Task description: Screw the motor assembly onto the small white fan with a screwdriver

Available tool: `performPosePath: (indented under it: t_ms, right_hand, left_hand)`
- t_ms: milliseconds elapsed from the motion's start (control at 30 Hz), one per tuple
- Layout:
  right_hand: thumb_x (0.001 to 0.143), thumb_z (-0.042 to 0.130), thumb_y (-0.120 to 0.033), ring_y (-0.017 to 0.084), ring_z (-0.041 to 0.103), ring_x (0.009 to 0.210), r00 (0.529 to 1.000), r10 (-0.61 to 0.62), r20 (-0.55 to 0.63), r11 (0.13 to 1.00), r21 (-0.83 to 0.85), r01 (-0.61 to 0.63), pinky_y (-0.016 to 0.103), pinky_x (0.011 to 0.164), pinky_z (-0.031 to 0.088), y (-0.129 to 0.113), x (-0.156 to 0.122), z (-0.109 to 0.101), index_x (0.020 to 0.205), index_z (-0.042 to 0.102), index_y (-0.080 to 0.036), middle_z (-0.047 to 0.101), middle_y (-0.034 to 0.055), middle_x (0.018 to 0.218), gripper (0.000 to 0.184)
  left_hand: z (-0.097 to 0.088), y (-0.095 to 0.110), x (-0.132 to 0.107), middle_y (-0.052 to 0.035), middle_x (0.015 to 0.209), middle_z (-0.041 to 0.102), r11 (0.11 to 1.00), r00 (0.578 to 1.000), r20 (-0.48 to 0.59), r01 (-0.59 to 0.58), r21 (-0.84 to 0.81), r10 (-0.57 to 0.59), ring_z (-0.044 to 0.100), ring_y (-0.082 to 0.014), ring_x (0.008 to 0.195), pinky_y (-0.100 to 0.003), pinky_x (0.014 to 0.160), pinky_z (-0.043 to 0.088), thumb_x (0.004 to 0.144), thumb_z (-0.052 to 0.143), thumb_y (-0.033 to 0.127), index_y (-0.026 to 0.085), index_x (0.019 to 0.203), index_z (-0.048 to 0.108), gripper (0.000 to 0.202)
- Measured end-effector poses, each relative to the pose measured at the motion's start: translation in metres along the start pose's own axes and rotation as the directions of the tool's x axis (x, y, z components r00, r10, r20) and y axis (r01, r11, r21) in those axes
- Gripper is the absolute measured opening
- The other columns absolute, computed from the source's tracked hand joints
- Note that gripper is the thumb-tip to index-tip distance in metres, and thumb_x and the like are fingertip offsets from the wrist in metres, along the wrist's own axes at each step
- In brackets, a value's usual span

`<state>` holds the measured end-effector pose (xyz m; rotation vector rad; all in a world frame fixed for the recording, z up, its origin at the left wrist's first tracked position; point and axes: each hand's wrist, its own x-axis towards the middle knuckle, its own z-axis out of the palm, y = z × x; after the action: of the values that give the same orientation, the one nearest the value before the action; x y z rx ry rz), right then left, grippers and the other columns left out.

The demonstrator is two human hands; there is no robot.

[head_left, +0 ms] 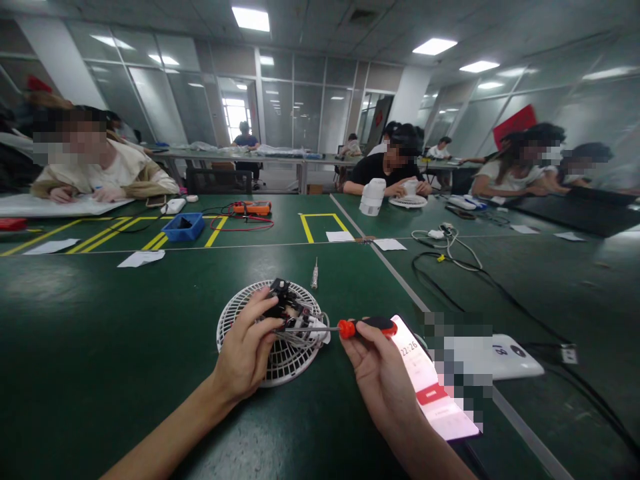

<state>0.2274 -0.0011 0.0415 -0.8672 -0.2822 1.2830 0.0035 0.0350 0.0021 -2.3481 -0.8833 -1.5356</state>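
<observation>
My left hand [249, 343] is closed around a black motor assembly [287, 303] with wires, over a round white fan grille [235, 303] on the table. In my right hand [377, 360] is a screwdriver [367, 327] with a red and black handle. Its metal shaft points left, and the tip reaches the motor assembly near my left fingers; the exact contact is hidden. A small clear-handled screwdriver [315, 275] lies just beyond the grille. Beside my right hand, a lit phone [425, 380] rests on the table.
A white device [515, 357] and black cables [540, 320] lie at the right. Farther off are a blue bin [184, 229], an orange multimeter [253, 208], paper slips [141, 258] and a white fan part [373, 197]. Several people sit around the green table [150, 313].
</observation>
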Motion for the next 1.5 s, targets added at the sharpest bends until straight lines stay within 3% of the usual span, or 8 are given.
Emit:
performPosePath:
  t_ms: [133, 300, 467, 567, 667, 933, 1133, 1500]
  right_hand:
    - [0.052, 0.098, -0.021, 0.018, 0.075, 0.077, 1.000, 0.007, 0.002, 0.999, -0.039, -0.007, 0.030, 0.076, 0.065, 0.000, -0.001, 0.001, 0.080, 0.067, -0.019, 0.076, 0.0001, 0.079, 0.041]
    - [0.053, 0.099, -0.023, 0.018, 0.075, 0.075, 1.000, -0.004, -0.016, 0.998, -0.062, 0.002, 0.026, 0.070, 0.064, -0.002, -0.001, 0.002, 0.088, 0.066, -0.019, 0.076, -0.0001, 0.078, 0.048]
    - [0.055, 0.098, -0.020, 0.018, 0.075, 0.076, 0.999, 0.015, -0.029, 0.999, -0.029, -0.016, 0.025, 0.069, 0.064, -0.003, 0.001, 0.000, 0.087, 0.067, -0.019, 0.076, 0.0003, 0.081, 0.044]
    - [0.053, 0.097, -0.018, 0.018, 0.076, 0.077, 0.999, 0.017, -0.041, 1.000, -0.003, -0.017, 0.027, 0.072, 0.065, -0.004, 0.003, 0.000, 0.083, 0.068, -0.018, 0.077, 0.0010, 0.082, 0.042]
    - [0.049, 0.098, -0.015, 0.018, 0.076, 0.077, 0.997, 0.029, -0.068, 0.999, 0.022, -0.028, 0.027, 0.072, 0.066, -0.007, 0.005, 0.002, 0.078, 0.069, -0.017, 0.077, 0.0012, 0.080, 0.041]
    - [0.044, 0.097, -0.012, 0.017, 0.075, 0.071, 0.990, 0.039, -0.133, 0.998, 0.050, -0.033, 0.025, 0.066, 0.066, -0.012, 0.006, 0.005, 0.071, 0.069, -0.016, 0.076, 0.0014, 0.073, 0.039]
    - [0.045, 0.098, -0.014, 0.018, 0.075, 0.073, 0.994, 0.041, -0.099, 0.999, 0.027, -0.039, 0.026, 0.068, 0.066, -0.006, 0.006, 0.003, 0.074, 0.071, -0.016, 0.077, 0.0023, 0.078, 0.040]
    - [0.042, 0.100, -0.017, 0.019, 0.075, 0.073, 0.995, 0.042, -0.090, 0.999, 0.005, -0.042, 0.026, 0.067, 0.066, -0.005, 0.003, 0.005, 0.074, 0.070, -0.015, 0.076, 0.0032, 0.078, 0.044]
  left_hand:
    - [-0.003, -0.002, -0.002, -0.0120, 0.132, 0.063, 0.999, 0.999, 0.009, -0.052, 0.003, 0.052, 0.050, -0.0263, 0.144, -0.050, 0.116, 0.050, 0.093, 0.053, 0.004, 0.018, 0.120, 0.057, 0.030]
    - [-0.002, -0.003, -0.004, -0.0141, 0.150, 0.052, 0.999, 0.999, 0.013, -0.043, -0.033, 0.044, 0.042, -0.0308, 0.150, -0.058, 0.118, 0.045, 0.094, 0.060, 0.017, 0.024, 0.144, 0.045, 0.052]
    - [0.006, -0.004, -0.004, -0.0198, 0.166, 0.028, 0.980, 0.982, -0.020, 0.185, -0.078, -0.187, 0.029, -0.0357, 0.155, -0.063, 0.122, 0.033, 0.096, 0.059, 0.051, 0.022, 0.160, 0.022, 0.080]
    - [0.010, -0.005, -0.005, -0.0188, 0.166, 0.028, 0.930, 0.931, 0.046, 0.363, -0.059, -0.361, 0.028, -0.0357, 0.155, -0.063, 0.124, 0.030, 0.097, 0.055, 0.053, 0.023, 0.161, 0.019, 0.080]
    - [0.009, -0.006, -0.007, -0.0170, 0.164, 0.034, 0.902, 0.897, 0.145, 0.428, -0.051, -0.417, 0.033, -0.0349, 0.153, -0.061, 0.124, 0.033, 0.099, 0.051, 0.052, 0.024, 0.161, 0.020, 0.075]
    - [0.003, -0.004, -0.008, -0.0161, 0.158, 0.043, 0.954, 0.946, 0.127, 0.299, 0.025, -0.299, 0.040, -0.0334, 0.149, -0.058, 0.120, 0.040, 0.099, 0.051, 0.053, 0.022, 0.157, 0.029, 0.069]
    - [0.000, 0.006, -0.002, -0.0155, 0.155, 0.046, 0.986, 0.994, 0.029, 0.102, 0.130, -0.107, 0.031, -0.0335, 0.154, -0.058, 0.121, 0.037, 0.095, 0.064, 0.026, 0.021, 0.143, 0.050, 0.050]
    - [-0.001, 0.013, 0.005, -0.0103, 0.127, 0.066, 0.996, 0.995, -0.078, 0.071, 0.057, -0.066, 0.053, -0.0287, 0.135, -0.051, 0.110, 0.051, 0.088, 0.069, 0.007, 0.019, 0.113, 0.068, 0.028]
